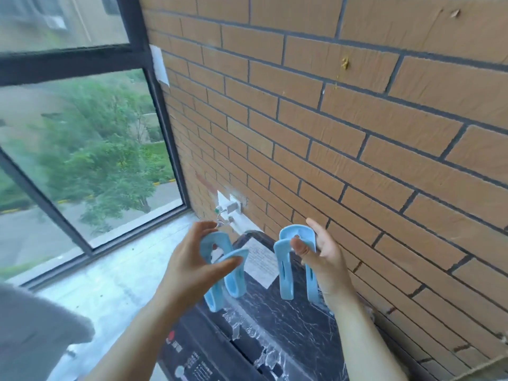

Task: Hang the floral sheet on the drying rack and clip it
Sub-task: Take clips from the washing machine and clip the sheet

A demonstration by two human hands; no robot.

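Left hand grip clamped on blue clip; right hand grip clamped on second blue clip. Both above dark marbled machine top, beside brick wall.

The left clip and right clip, at lower centre, are smooth pale blue plastic with a soft sheen. The wall at right is matt, rough-grained tan brick. The window frame at upper left looks like dark matt metal. At the bottom, the surface is glossy black marbling under a white paper label.
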